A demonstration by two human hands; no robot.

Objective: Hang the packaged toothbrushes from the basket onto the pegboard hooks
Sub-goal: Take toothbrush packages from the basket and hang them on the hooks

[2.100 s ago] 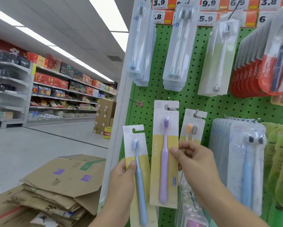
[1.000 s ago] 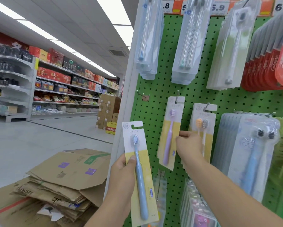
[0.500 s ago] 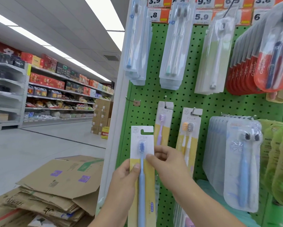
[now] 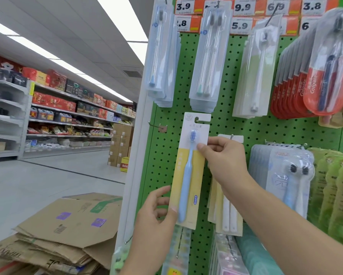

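Right hand [image 4: 224, 159] pinched on the blue toothbrush card [image 4: 190, 171] at its right edge, just below the brush head, thumb in front and fingers behind; left hand [image 4: 156, 213] open at the card's lower left, fingers loosely spread, thumb tip touching the card near the handle's foot, gripping nothing. Card held upright in the centre of the frame against the green pegboard [image 4: 236, 124]; its hang slot [image 4: 198, 120] level with a hook, though whether the hook had passed through could not be told. Just right of it and partly hidden by the right hand, another yellow-backed card [image 4: 229, 215] hanging on its own hook; a bare hook [image 4: 156, 126] left of centre, near the board's white edge. Basket not in view.

Judged light and thin: stiff card with a clear blister over the brush, likely to bend or crease if squeezed mid-span and to swing freely once let go. Best taken by the edges near the top, close to the slot, for control of the opening; lower corner merely steadied with a fingertip. Slot cut open on one side, so probably prone to tearing if forced. Flattened cardboard boxes [image 4: 67, 231] stacked at lower left; price tags [image 4: 242, 6] along the top.
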